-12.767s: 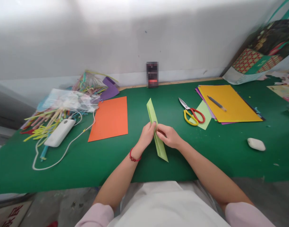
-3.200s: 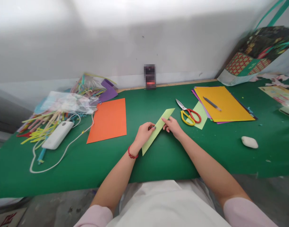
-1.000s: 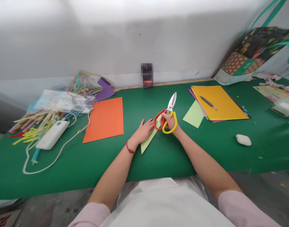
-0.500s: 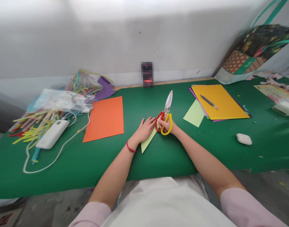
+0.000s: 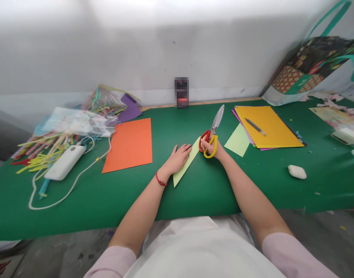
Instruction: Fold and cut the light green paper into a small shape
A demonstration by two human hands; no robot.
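Observation:
My left hand (image 5: 179,159) lies flat with fingers stretched over a narrow, pale green piece of paper (image 5: 185,168) on the green table. That paper runs slantwise, its pointed lower end showing below my palm. My right hand (image 5: 213,147) grips a pair of scissors (image 5: 218,118) with one red and one yellow handle loop. The scissors' blades are together and point up and away from me. My right fingers are at the upper end of the pale green paper; whether they touch it I cannot tell.
An orange sheet (image 5: 129,146) lies left, beside a white power bank (image 5: 65,162), its cable and a heap of paper strips (image 5: 41,160). To the right are stacked coloured sheets (image 5: 278,129) with a pen (image 5: 255,126), and a white case (image 5: 297,172). A phone (image 5: 181,92) leans on the wall.
My right hand has moved right and slightly up with the scissors, which now tilt further right. More of the pale green paper shows between my hands. My left hand stays in place.

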